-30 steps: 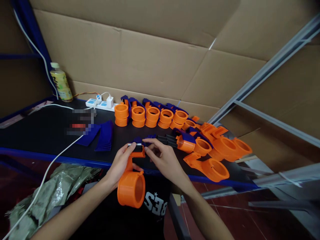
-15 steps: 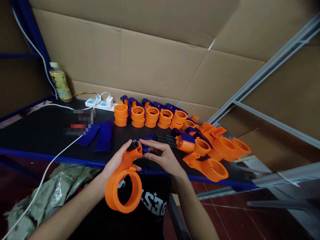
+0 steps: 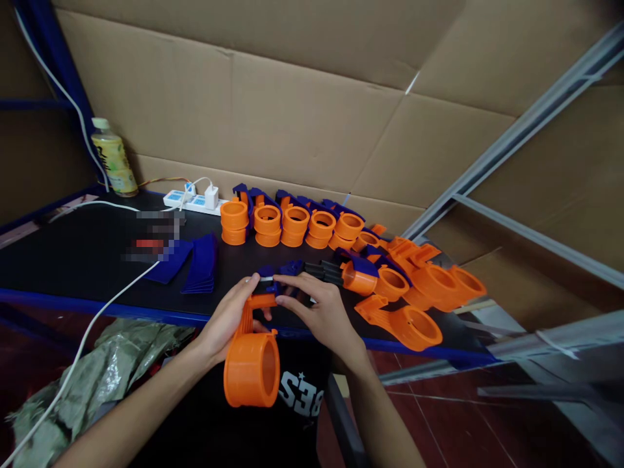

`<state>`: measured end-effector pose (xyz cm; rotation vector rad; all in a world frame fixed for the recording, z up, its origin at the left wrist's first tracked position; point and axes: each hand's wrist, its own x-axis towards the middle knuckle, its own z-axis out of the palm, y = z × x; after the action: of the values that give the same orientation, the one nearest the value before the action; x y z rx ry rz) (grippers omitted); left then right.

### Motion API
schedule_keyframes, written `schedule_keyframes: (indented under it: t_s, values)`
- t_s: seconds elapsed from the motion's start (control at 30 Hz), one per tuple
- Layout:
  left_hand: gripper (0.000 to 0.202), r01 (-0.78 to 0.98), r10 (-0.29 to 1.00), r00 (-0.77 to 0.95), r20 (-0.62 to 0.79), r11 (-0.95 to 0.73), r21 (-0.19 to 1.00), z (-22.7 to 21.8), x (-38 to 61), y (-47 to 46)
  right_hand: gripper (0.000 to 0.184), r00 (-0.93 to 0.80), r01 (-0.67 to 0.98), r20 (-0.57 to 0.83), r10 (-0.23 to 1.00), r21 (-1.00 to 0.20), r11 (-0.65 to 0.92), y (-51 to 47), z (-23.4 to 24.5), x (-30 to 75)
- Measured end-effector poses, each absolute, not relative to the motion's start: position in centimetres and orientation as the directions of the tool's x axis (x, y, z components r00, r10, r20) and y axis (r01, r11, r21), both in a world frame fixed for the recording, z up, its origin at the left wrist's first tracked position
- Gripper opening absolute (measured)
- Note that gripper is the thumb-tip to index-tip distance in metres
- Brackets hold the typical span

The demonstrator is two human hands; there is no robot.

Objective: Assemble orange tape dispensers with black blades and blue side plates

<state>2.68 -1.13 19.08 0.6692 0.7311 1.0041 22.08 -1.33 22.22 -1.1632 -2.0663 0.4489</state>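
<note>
My left hand (image 3: 225, 325) is closed around the handle of an orange tape dispenser (image 3: 249, 374), whose wide ring hangs below and faces right. At the dispenser's top end sits a dark part with a pale toothed strip (image 3: 266, 279). My right hand (image 3: 319, 305) pinches a small blue plastic piece (image 3: 276, 286) against that end, thumb and forefinger close together. Just behind my fingers lie more small blue pieces (image 3: 291, 267) and several black rollers (image 3: 325, 272) on the black table. My left fingertips are partly hidden behind the dispenser.
Orange-and-blue dispensers (image 3: 295, 227) stand in a row at the back. Loose orange dispenser bodies (image 3: 414, 325) lie at the right. Flat blue pieces (image 3: 201, 263), a white power strip (image 3: 195, 202) and a bottle (image 3: 114, 159) are on the left. A white cable (image 3: 104, 304) crosses the table edge.
The dispenser has turned in my left hand, its ring now seen more from the side. The pale toothed strip has come into view, and my right fingers stay at the top end.
</note>
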Motion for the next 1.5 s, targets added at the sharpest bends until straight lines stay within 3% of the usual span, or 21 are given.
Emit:
schedule_keyframes:
  t_s: [0.13,0.33,0.5,0.83,1.07,1.17,1.33,1.5]
  values:
    - [0.024,-0.515,0.895,0.403,-0.191,0.394,0.761,19.4,2.1,-1.1,0.034,-0.373,0.587,0.45,0.811,-0.563,0.582,-1.3,22.0,22.2]
    - [0.032,-0.517,0.905,0.381,-0.191,0.38,0.767,19.6,2.1,-1.2,0.035,-0.385,0.567,0.574,0.723,-0.472,0.676,-1.4,21.6,21.6]
    - [0.025,-0.497,0.918,0.347,-0.192,0.354,0.793,20.2,2.3,-1.8,0.034,-0.379,0.55,0.644,0.665,-0.421,0.721,-1.7,21.9,20.9]
    - [0.036,-0.504,0.951,0.309,-0.011,0.173,0.846,19.9,1.8,-2.3,0.042,-0.439,0.555,0.695,0.57,-0.289,0.78,-2.6,22.3,20.8]
    - [0.05,-0.705,0.856,0.498,0.14,0.306,0.64,21.8,0.8,-2.2,0.036,-0.362,0.558,0.699,0.616,-0.367,0.744,-2.1,23.7,21.7]
    - [0.059,-0.691,0.846,0.511,0.155,0.297,0.659,21.5,0.9,-2.1,0.029,-0.369,0.543,0.646,0.669,-0.434,0.719,-2.6,24.5,22.5]
    - [0.052,-0.66,0.886,0.441,0.143,0.212,0.721,20.3,1.2,-1.4,0.02,-0.351,0.59,0.528,0.773,-0.516,0.62,-4.9,25.8,22.9]
    - [0.058,-0.643,0.949,0.302,0.093,0.131,0.755,19.7,1.6,-1.0,0.02,-0.411,0.693,0.439,0.799,-0.419,0.586,-7.4,26.6,21.1]
